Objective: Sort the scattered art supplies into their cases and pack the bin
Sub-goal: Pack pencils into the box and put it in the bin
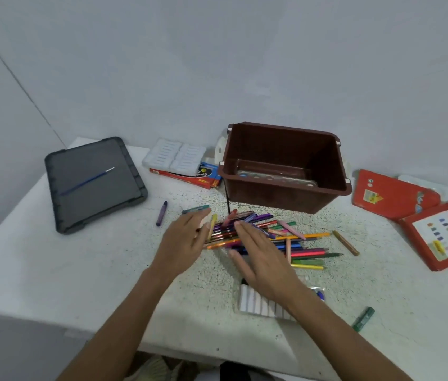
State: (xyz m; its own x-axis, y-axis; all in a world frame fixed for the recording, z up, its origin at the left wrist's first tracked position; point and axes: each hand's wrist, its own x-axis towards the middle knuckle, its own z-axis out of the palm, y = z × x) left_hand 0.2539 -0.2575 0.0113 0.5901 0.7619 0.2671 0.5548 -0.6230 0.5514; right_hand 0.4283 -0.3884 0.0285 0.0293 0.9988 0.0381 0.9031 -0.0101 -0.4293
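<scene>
Pencils [299, 244] heap between your left grip [187, 239] and right grip [262, 261], both flat, fingers straight; sweeping hard could roll some off the bench [52, 270].

Hidden, cut off
Right hand [261, 254] covers part of the pencil pile [297, 242]; right edge cuts the red case [442, 237].

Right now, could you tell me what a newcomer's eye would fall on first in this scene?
A bright heap of coloured pens and crayons lies at the centre, with the left hand and right hand spread flat over its left end. Just behind it stands the brown bin; a grey lid lies far left, red cases to the right.
</scene>
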